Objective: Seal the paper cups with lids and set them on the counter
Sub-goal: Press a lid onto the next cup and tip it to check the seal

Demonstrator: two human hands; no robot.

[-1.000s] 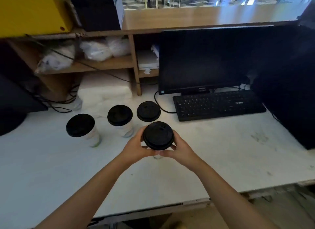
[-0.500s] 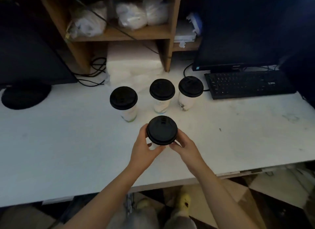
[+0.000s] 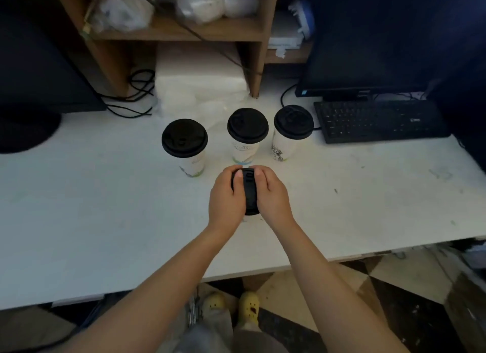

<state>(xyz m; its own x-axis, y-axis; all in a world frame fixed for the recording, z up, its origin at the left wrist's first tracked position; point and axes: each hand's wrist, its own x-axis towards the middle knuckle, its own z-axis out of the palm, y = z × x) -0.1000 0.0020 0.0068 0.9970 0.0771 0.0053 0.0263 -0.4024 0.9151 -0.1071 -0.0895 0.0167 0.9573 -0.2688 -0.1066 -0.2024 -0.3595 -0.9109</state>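
The black lid point(image 3: 249, 192) sits near the middle of the white counter point(image 3: 105, 208), close to its front edge, and the cup under it is hidden. The left hand point(image 3: 226, 195) and right hand point(image 3: 273, 195) clamp the lid from either side, fingers curled over its far rim and thumbs lying on top. Just behind stand three lidded cups in a row: one on the left point(image 3: 184, 142), one in the middle point(image 3: 247, 132), one on the right point(image 3: 293, 126), all upright and apart from each other. A black keyboard point(image 3: 378, 121) lies right of them below a dark monitor point(image 3: 368, 50), and a wooden shelf point(image 3: 178, 34) stands behind
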